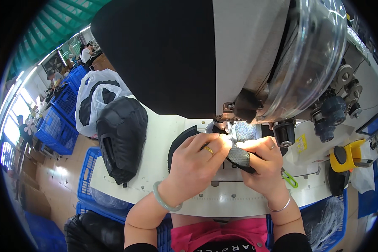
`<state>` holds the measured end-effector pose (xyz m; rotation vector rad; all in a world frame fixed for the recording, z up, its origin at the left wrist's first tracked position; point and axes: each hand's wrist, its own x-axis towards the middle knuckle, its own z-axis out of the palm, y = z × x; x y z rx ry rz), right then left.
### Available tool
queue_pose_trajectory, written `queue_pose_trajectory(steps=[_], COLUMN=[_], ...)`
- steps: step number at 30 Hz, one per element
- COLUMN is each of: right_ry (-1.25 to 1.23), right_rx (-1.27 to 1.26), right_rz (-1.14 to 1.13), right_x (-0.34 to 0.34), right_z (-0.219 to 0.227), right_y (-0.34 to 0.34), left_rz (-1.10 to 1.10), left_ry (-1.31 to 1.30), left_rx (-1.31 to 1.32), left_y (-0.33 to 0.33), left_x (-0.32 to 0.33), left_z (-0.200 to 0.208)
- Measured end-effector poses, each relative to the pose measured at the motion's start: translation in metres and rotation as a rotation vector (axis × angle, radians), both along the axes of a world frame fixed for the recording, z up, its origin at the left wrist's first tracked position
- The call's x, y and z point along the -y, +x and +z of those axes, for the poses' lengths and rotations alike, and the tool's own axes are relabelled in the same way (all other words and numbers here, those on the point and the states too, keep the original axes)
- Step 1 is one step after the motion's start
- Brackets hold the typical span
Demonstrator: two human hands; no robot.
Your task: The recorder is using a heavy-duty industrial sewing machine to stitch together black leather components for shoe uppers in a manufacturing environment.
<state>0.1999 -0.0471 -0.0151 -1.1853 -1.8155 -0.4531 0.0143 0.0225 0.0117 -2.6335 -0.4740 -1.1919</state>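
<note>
1. The left hand [199, 155] is nearly closed, its fingers bent and drawn together, the tips gripping the dark fabric piece [239, 156] at its left side; the thumb is hard to make out.
2. The right hand [262, 164] is partly curled, with the same piece caught between thumb and fingers at its right side.
3. That piece, with a grey woven face and black parts, sits between the two hands, close below the working end of the sewing machine [243, 46] and above the desk [193, 203].
4. Just beyond the fingertips is a brightly lit, pale speckled surface [245, 131]; whether it belongs to the piece cannot be told.
5. A pale green bangle [156, 195] circles the left wrist, and a thin silver bangle [281, 206] the right.
6. Well to the left of the hands, a black shoe-shaped item [128, 143] lies on the desk, in front of a white plastic bag [85, 119].
7. Near the right hand lies a small green-handled tool [290, 179]; farther right is a yellow holder [344, 161].
8. Blue crates [54, 130] stand in the left background.
</note>
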Motion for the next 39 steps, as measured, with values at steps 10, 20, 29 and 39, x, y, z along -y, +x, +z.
queue_pose_trajectory(steps=[10, 20, 29, 39], right_ry=[0.039, 0.038, -0.096, -0.106], right_rx=[0.024, 0.065, 0.000, 0.106], right_rz=[-0.028, -0.043, 0.058, 0.063], right_x=[-0.002, 0.000, -0.008, -0.002], right_z=[-0.001, -0.005, 0.002, 0.000], right_y=[-0.002, -0.003, 0.003, 0.011], left_rz=[-0.012, 0.040, 0.008, -0.005], left_ry=[-0.015, -0.039, -0.491, -0.029], left_rx=[-0.003, 0.007, 0.206, 0.079], left_y=[0.002, 0.003, 0.004, 0.000], left_x=[-0.007, 0.003, -0.012, -0.007], left_z=[0.003, 0.003, 0.010, 0.000])
